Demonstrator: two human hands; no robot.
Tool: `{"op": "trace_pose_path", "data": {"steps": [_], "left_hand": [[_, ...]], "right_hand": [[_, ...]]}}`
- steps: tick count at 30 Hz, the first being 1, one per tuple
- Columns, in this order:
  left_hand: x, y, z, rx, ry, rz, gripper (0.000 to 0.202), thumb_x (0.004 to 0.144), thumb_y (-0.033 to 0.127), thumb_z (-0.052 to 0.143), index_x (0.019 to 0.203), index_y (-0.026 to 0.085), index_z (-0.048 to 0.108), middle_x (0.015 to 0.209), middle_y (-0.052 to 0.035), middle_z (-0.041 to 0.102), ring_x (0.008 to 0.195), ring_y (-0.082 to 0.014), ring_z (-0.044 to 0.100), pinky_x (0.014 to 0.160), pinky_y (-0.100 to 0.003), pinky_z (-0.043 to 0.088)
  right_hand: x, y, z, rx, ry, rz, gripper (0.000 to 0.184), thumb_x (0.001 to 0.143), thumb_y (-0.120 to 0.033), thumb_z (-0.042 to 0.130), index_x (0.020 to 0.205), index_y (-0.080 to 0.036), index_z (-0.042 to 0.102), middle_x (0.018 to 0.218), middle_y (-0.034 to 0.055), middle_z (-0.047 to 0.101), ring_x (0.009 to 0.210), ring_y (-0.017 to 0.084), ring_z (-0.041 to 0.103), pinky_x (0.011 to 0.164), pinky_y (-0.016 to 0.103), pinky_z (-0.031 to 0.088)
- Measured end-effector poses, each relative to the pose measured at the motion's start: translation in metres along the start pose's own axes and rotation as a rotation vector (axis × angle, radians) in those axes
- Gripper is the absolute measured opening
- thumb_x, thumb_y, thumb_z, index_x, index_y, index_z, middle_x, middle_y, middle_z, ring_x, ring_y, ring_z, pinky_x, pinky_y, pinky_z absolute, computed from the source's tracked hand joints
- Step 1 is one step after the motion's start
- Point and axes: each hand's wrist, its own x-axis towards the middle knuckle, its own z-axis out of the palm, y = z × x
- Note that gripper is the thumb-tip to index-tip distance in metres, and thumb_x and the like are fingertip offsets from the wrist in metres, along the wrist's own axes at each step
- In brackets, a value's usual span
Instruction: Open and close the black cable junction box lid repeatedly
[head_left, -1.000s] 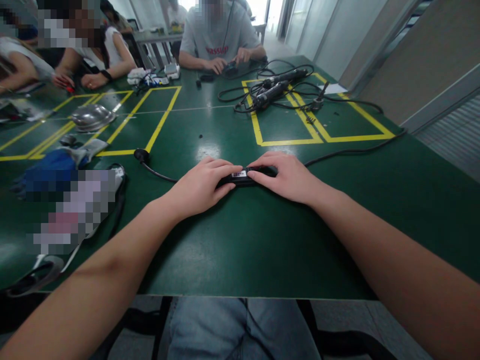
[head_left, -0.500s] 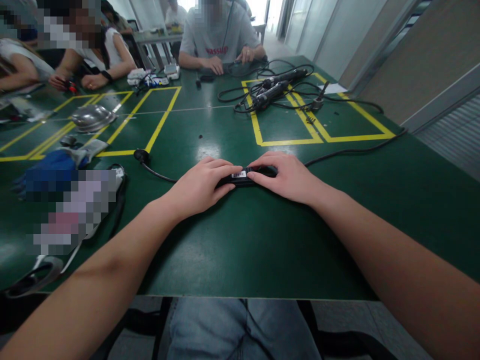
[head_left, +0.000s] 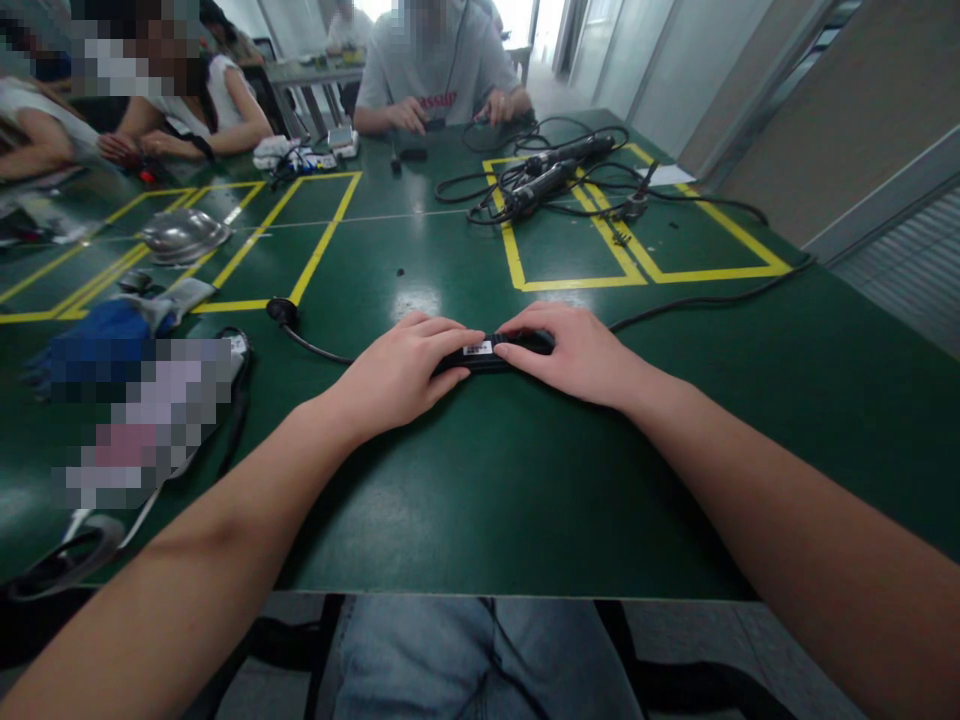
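Observation:
A long black corded tool [head_left: 484, 355] with a small white label lies flat on the green table [head_left: 487, 490] in front of me. My left hand [head_left: 401, 372] rests over its left end, fingers curled down on it. My right hand [head_left: 577, 355] covers its right end, fingers pressed on the top. A black cable [head_left: 307, 340] runs out from under my left hand to a round plug, and another cable [head_left: 705, 300] leads off to the right. Most of the tool's body is hidden under my hands.
Yellow tape boxes mark the table. Several black corded tools [head_left: 547, 180] lie tangled at the back right. A silvery object [head_left: 184, 235], a blue cloth [head_left: 105, 340] and a strap sit at the left. Other people sit at the far end and far left, handling small items.
My hands and the black tool have stayed put. The person at the far end has shifted their hands over their own cables.

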Motion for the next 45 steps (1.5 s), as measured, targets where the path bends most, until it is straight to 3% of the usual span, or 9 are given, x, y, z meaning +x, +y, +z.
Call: {"op": "trace_pose_path", "data": {"steps": [27,45], "left_hand": [[-0.0013,-0.0017,0.0017,0.007,-0.015,-0.012,0.042,0.111,0.026,0.066,0.151,0.017,0.072,0.141,-0.015,0.08,0.125,-0.0326,0.073,0.114,-0.052,0.058],[-0.0007,0.0033,-0.0003,0.003,-0.03,-0.046,0.042,0.109,0.028,0.065,0.15,0.019,0.072,0.14,-0.0148,0.08,0.126,-0.0335,0.073,0.115,-0.054,0.057]], "right_hand": [[-0.0002,0.0014,0.0025,-0.07,-0.016,-0.036,0.032,0.108,-0.044,0.068,0.117,-0.022,0.089,0.116,0.0125,0.084,0.11,0.033,0.076,0.1,0.049,0.057],[-0.0001,0.0006,0.0031,0.009,0.024,-0.001,0.025,0.102,-0.044,0.076,0.112,-0.025,0.089,0.111,0.0095,0.085,0.103,0.03,0.076,0.097,0.045,0.059]]}}
